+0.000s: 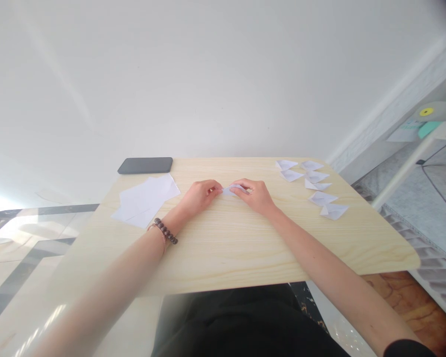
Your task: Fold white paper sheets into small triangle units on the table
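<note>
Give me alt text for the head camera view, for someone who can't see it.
A person's left hand and right hand hold a small folded white paper at a pale wood-grain table. White sheets and a dark phone lie left; several folded paper shapes lie right.

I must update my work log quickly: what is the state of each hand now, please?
Left hand: closed, pinching the left end of the folded white paper.
Right hand: closed, holding the same paper toward its right end.
</note>
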`<state>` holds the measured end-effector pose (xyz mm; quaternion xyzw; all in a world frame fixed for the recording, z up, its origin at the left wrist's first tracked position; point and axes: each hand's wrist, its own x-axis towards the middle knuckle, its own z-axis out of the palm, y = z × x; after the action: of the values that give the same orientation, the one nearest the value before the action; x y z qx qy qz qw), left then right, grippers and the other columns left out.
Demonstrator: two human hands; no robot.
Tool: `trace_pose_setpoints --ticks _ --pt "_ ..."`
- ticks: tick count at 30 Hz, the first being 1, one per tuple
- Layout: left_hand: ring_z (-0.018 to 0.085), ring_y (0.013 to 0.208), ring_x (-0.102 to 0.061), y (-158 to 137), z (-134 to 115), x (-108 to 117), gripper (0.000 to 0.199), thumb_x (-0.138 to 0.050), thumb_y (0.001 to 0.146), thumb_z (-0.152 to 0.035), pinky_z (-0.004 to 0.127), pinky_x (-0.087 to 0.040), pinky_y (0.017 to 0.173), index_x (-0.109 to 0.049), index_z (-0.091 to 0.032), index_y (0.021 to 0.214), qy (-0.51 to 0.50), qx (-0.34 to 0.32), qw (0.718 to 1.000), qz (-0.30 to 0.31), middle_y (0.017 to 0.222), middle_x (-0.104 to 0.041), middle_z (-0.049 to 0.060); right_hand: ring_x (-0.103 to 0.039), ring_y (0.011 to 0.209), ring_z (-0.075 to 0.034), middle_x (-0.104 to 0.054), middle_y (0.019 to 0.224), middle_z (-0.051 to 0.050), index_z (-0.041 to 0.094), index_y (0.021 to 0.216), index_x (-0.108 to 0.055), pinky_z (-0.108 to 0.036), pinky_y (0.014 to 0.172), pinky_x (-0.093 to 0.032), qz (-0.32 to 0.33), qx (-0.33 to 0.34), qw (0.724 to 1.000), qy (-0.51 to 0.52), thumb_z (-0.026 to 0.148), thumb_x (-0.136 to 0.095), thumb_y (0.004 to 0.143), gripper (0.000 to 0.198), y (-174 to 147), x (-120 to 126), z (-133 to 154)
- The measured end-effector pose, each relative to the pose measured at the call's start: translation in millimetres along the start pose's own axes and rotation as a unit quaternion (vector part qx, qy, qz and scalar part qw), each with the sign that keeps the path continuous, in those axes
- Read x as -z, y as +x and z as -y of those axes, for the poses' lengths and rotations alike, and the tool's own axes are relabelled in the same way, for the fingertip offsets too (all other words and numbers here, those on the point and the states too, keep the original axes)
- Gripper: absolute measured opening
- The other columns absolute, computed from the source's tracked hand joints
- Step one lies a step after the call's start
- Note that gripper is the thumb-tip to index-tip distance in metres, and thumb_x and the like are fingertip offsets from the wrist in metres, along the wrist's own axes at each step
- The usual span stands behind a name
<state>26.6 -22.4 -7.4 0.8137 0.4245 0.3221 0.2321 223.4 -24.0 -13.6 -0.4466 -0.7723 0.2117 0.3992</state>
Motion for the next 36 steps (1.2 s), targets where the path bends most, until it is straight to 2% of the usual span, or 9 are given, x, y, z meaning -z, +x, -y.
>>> trace_pose_setpoints --ticks 5,9,12,16,21,27,30,36 --pt "0.011 0.069 -0.058 1 2 -3 0.019 -0.057 0.073 -0.032 0.022 -0.047 0.068 -0.056 -0.018 0.087 -0.073 0.051 0.994 -0.059 0.079 -0.063 0.000 -0.057 0.068 -0.013 -0.066 0.077 -0.002 0.017 0.086 -0.065 -0.023 0.063 -0.042 -0.007 -0.017 1.000 -0.001 0.037 -0.053 0.076 0.025 1 -1 -2" --pt "0.010 0.062 -0.057 2 1 -2 0.021 -0.059 0.071 -0.037 0.022 -0.046 0.061 -0.056 -0.017 0.071 -0.045 0.062 0.995 -0.063 0.071 -0.061 0.000 -0.057 0.070 -0.014 -0.067 0.080 -0.003 0.018 0.087 -0.065 -0.024 0.064 -0.043 -0.010 -0.022 1.000 -0.003 0.038 -0.053 0.075 0.026 1 -2 -3" --pt "0.011 0.063 -0.057 1 -1 -2 0.024 -0.059 0.071 -0.040 0.022 -0.047 0.060 -0.057 -0.016 0.069 -0.033 0.059 0.996 -0.065 0.071 -0.062 0.000 -0.057 0.070 -0.014 -0.067 0.081 -0.002 0.018 0.087 -0.065 -0.024 0.064 -0.042 -0.016 -0.028 0.999 -0.001 0.039 -0.054 0.075 0.027 1 -2 -3" --pt "0.013 0.073 -0.059 -1 -7 0 0.026 -0.052 0.076 -0.041 0.021 -0.047 0.064 -0.062 -0.017 0.076 -0.047 0.047 0.997 -0.040 0.081 -0.066 0.001 -0.056 0.067 -0.013 -0.066 0.078 -0.002 0.018 0.087 -0.065 -0.024 0.061 -0.041 -0.020 -0.035 0.999 -0.005 0.040 -0.052 0.076 0.027 1 -1 -4" --pt "0.012 0.069 -0.058 -2 -10 2 0.032 -0.043 0.081 -0.040 0.022 -0.046 0.067 -0.063 -0.016 0.079 -0.055 0.063 0.996 0.001 0.080 -0.067 0.002 -0.054 0.064 -0.012 -0.066 0.076 -0.002 0.017 0.086 -0.065 -0.023 0.060 -0.040 -0.029 -0.039 0.999 -0.010 0.041 -0.053 0.075 0.029 1 -1 -4" --pt "0.014 0.073 -0.062 -1 -1 -1 0.024 -0.052 0.077 -0.037 0.025 -0.047 0.069 -0.058 -0.016 0.086 -0.141 0.084 0.986 0.010 0.080 -0.066 0.004 -0.054 0.063 -0.012 -0.065 0.074 -0.001 0.017 0.088 -0.064 -0.023 0.059 -0.040 -0.026 -0.034 0.999 -0.009 0.042 -0.052 0.076 0.030 0 -1 -4" --pt "0.016 0.074 -0.063 0 3 -2 0.027 -0.056 0.074 -0.035 0.028 -0.048 0.072 -0.056 -0.016 0.092 -0.185 0.100 0.978 0.005 0.081 -0.066 0.005 -0.054 0.063 -0.012 -0.065 0.074 -0.002 0.018 0.088 -0.065 -0.023 0.059 -0.040 -0.023 -0.031 0.999 -0.012 0.042 -0.053 0.076 0.029 0 -1 -3" --pt "0.017 0.076 -0.062 0 3 0 0.031 -0.056 0.072 -0.042 0.026 -0.047 0.071 -0.063 -0.016 0.087 -0.151 0.115 0.982 0.027 0.079 -0.067 0.004 -0.056 0.068 -0.013 -0.066 0.080 -0.003 0.018 0.087 -0.065 -0.024 0.062 -0.042 -0.012 -0.016 1.000 0.003 0.040 -0.052 0.077 0.028 0 -2 -2"
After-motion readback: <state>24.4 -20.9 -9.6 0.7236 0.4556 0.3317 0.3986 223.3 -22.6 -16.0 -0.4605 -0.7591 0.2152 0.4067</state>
